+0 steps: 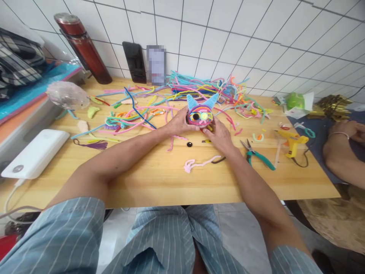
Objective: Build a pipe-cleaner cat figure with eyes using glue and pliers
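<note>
A round cat-face figure (200,113) wound from many-coloured pipe cleaners, with two blue pointed ears, stands on the wooden table (159,179). My left hand (179,122) grips its left side with curled fingers. My right hand (219,135) holds its lower right edge, fingertips pressed against it. A small black bead eye (189,144) lies on the table just in front of the figure. A curled pink pipe cleaner (199,164) rests nearer to me.
Loose pipe cleaners (199,89) pile up behind the figure. Green-handled pliers (258,154) and a yellow glue gun (292,142) lie at right, a white power bank (35,152) at left, a red flask (82,47) and phones by the tiled wall. Another person's arm (342,152) rests far right.
</note>
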Action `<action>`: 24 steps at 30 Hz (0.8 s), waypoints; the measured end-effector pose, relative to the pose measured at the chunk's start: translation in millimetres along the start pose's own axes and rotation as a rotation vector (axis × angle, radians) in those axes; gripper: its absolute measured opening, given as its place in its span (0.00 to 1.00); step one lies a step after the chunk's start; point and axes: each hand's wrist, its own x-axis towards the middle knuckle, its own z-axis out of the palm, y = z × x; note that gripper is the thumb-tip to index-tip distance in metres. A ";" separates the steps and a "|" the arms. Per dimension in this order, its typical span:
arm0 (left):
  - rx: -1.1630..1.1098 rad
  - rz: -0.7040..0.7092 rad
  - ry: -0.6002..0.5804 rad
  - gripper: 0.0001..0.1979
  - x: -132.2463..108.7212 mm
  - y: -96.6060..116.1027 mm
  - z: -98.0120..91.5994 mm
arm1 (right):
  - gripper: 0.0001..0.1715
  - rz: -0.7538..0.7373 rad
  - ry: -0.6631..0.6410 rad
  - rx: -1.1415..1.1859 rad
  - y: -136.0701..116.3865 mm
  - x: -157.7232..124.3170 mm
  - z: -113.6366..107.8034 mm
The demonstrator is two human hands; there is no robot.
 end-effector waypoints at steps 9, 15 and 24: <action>-0.065 -0.033 -0.029 0.50 -0.8 4.0 -1.0 | 0.25 0.056 0.033 -0.128 9.1 1.3 3.9; -0.009 -0.073 -0.005 0.51 -0.3 -0.2 -3.9 | 0.25 0.046 0.066 -0.072 17.2 -0.6 9.6; -0.080 -0.040 -0.028 0.51 -0.5 2.9 -1.7 | 0.39 -0.049 0.119 0.129 9.4 -2.7 4.8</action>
